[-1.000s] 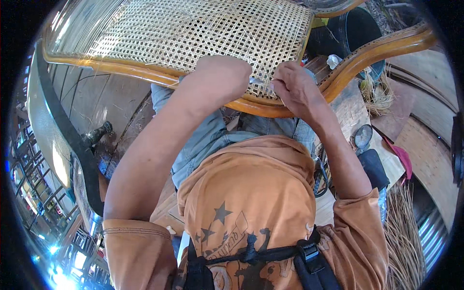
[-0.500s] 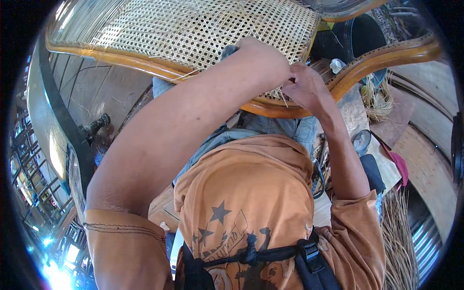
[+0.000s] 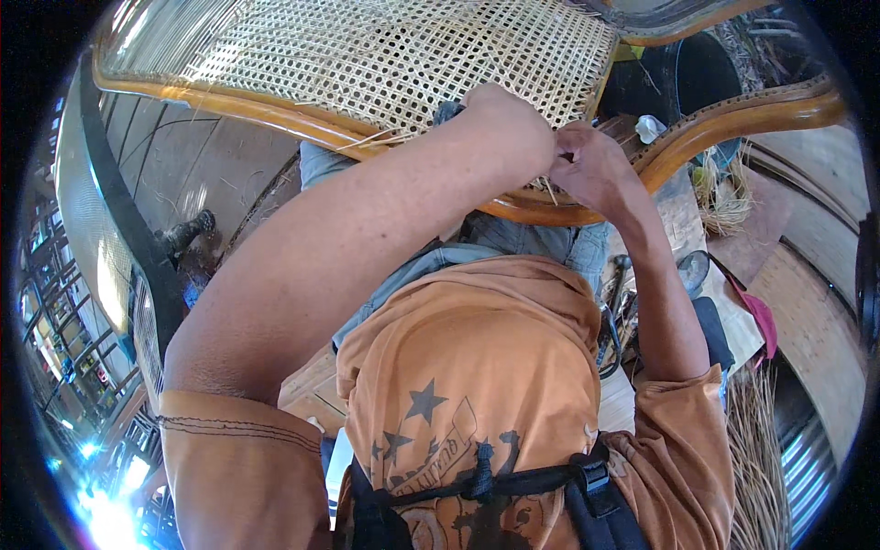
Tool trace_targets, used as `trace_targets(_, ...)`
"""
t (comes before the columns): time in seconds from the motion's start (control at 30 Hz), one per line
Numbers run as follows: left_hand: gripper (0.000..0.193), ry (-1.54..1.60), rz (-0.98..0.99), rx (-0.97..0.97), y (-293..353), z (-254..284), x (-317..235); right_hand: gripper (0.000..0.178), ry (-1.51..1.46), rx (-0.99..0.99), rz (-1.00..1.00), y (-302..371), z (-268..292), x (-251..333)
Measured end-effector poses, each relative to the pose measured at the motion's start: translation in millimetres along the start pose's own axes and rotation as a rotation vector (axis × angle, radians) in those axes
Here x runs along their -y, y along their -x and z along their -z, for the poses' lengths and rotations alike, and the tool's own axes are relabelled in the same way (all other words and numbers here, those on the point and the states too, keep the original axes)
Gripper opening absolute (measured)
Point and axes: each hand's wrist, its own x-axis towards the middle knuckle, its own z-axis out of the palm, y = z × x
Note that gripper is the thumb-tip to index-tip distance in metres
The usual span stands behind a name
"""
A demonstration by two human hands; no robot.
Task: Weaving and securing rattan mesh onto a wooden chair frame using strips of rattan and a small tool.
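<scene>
A woven cane panel [image 3: 394,55] with open holes fills a curved, varnished wooden frame [image 3: 550,213] in front of me. My left hand [image 3: 507,115] bends sharply at the wrist over the panel's near right corner; its fingers are hidden beneath it. Right beside it, almost touching, my right hand [image 3: 594,170] has its fingers curled in a pinch above the frame's edge. What it pinches is too small to make out. Loose cane strands [image 3: 367,142] stick out over the near rail, and short ends poke out below my hands.
To the right, a wooden arm [image 3: 752,119] with a row of small holes curves away. Past it are a dark bucket [image 3: 706,73] and a coil of cane strands [image 3: 724,197]. Long strands [image 3: 756,440] lie at lower right. A dark-framed cane piece [image 3: 119,220] stands left.
My right hand has turned slightly, showing a gap between thumb and fingers. Both hands stay at the same corner of the panel. The whole view has shifted a little.
</scene>
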Motion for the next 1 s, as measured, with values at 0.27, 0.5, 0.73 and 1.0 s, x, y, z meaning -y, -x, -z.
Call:
trace_targets(0.27, 0.016, 0.099, -0.005, -0.135, 16, -25, 9, 0.012, 0.195, -0.006, 0.211, -3, -10, -7)
trace_targets(0.5, 0.017, 0.045, 0.077, 0.039, 1, -3, -9, 0.016, 0.058, -0.07, 0.054, 6, -9, -10)
trace_targets(0.73, 0.016, -0.025, 0.002, -0.001, -2, 1, -2, 0.008, 0.048, -0.113, 0.072, 9, -16, -12)
trace_targets(1.0, 0.023, 0.085, 0.021, -0.102, 7, -22, 8, 0.009, 0.059, -0.227, 0.183, 12, -22, -6)
